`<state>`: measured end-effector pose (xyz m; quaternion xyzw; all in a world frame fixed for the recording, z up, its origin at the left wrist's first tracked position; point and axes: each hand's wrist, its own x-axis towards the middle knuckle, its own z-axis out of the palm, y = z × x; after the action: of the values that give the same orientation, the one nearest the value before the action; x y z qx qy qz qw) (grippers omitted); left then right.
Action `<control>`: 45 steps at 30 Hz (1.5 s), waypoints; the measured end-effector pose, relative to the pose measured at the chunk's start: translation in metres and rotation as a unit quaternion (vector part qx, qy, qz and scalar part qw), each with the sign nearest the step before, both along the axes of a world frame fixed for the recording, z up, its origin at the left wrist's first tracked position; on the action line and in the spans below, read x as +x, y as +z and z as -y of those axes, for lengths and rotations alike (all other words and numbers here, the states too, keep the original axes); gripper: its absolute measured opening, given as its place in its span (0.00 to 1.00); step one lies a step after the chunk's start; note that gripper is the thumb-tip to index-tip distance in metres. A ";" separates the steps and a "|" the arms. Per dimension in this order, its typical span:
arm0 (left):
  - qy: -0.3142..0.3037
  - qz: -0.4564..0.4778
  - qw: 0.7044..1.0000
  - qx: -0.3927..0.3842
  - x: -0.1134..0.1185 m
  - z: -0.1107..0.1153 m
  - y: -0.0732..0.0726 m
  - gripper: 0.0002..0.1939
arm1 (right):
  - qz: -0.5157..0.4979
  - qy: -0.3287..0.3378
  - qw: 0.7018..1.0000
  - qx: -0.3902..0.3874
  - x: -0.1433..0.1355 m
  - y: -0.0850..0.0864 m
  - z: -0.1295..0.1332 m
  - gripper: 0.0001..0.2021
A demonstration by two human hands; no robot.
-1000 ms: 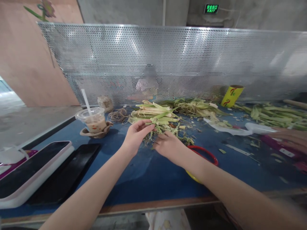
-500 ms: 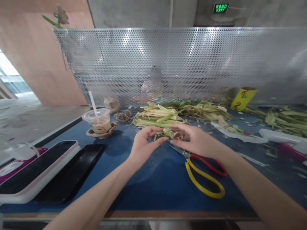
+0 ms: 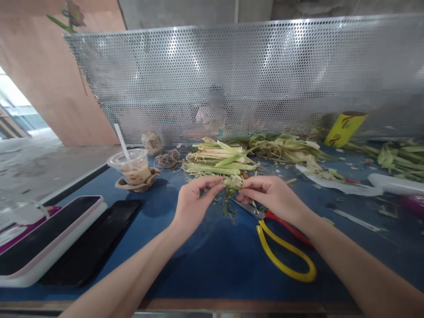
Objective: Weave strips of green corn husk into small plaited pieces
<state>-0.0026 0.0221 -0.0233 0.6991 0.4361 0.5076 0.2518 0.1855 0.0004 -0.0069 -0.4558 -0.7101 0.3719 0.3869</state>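
A small tangled clump of pale green plant bits (image 3: 233,182) hangs between my two hands, with darker strands trailing below. My left hand (image 3: 198,196) pinches its left side between thumb and fingers. On the right side, my right hand (image 3: 266,194) grips it with bent fingers. Just behind lies a bundle of pale green stalks (image 3: 218,161). Scissors with one yellow and one red handle (image 3: 285,260) rest on the blue table (image 3: 212,265), their blades pointing toward the clump, partly beneath my right hand.
A drink cup with a straw (image 3: 134,170), twine (image 3: 168,160) and two phones (image 3: 89,243) are at the left. Husks (image 3: 288,150), a yellow tube (image 3: 344,129) and a thin blade (image 3: 356,220) lie right. Behind a perforated metal screen (image 3: 149,75) sits a blurred person.
The clump now shows more openly between my fingers, with strands hanging down. My left hand has shifted slightly left. The whole view has tilted and shifted a little.
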 end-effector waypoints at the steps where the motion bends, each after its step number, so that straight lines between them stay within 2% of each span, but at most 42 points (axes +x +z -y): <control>1: -0.002 0.009 1.000 -0.009 0.000 0.000 0.000 0.12 | 0.011 -0.012 1.000 0.014 0.000 0.001 0.000 0.07; 4: -0.044 0.059 0.995 -0.066 0.002 -0.001 -0.001 0.19 | 0.045 -0.038 0.997 0.040 0.000 0.001 -0.001 0.09; 7: -0.080 0.128 0.978 -0.142 0.004 -0.002 -0.002 0.22 | 0.053 -0.053 0.996 0.047 0.002 -0.001 -0.004 0.10; 10: -0.070 0.164 0.965 -0.193 0.006 -0.002 -0.002 0.22 | 0.036 -0.055 0.997 0.040 0.002 -0.005 -0.007 0.09; 13: -0.068 0.168 0.961 -0.208 0.006 -0.002 -0.001 0.21 | 0.008 -0.044 0.999 0.012 0.001 -0.009 -0.008 0.06; 18: -0.104 0.125 0.967 -0.194 0.003 -0.004 -0.002 0.21 | -0.047 -0.024 0.997 -0.053 0.001 -0.013 -0.010 0.06; 22: -0.091 0.092 0.975 -0.179 0.002 -0.005 -0.006 0.16 | -0.076 -0.016 0.993 -0.086 0.002 -0.014 -0.011 0.10; 25: -0.087 0.059 0.981 -0.163 0.002 -0.005 -0.008 0.15 | -0.095 -0.027 0.990 -0.101 0.001 -0.015 -0.012 0.08; 28: -0.096 -0.018 0.990 -0.098 0.002 -0.001 -0.008 0.16 | -0.112 -0.023 0.986 -0.121 0.000 -0.018 -0.013 0.06; 31: -0.111 -0.112 0.987 -0.014 0.001 0.005 -0.006 0.16 | -0.108 -0.015 0.986 -0.129 -0.001 -0.020 -0.013 0.05; 35: -0.108 -0.164 0.980 0.020 0.001 0.007 -0.005 0.12 | -0.090 -0.010 0.989 -0.115 -0.001 -0.018 -0.011 0.05; 38: -0.070 -0.173 0.982 0.013 0.002 0.005 -0.006 0.12 | -0.060 -0.007 0.995 -0.083 -0.001 -0.015 -0.008 0.06; 42: -0.027 -0.154 0.988 -0.013 0.003 0.002 -0.008 0.13 | 0.018 -0.009 0.999 0.037 -0.002 -0.016 -0.008 0.06; 45: -0.041 -0.119 0.991 -0.040 0.003 -0.001 -0.010 0.14 | 0.049 -0.019 0.994 0.098 -0.003 -0.016 -0.007 0.04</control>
<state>0.0008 0.0228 -0.0338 0.7611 0.4536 0.3927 0.2464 0.1826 0.0069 -0.0234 -0.4467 -0.7522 0.2709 0.4016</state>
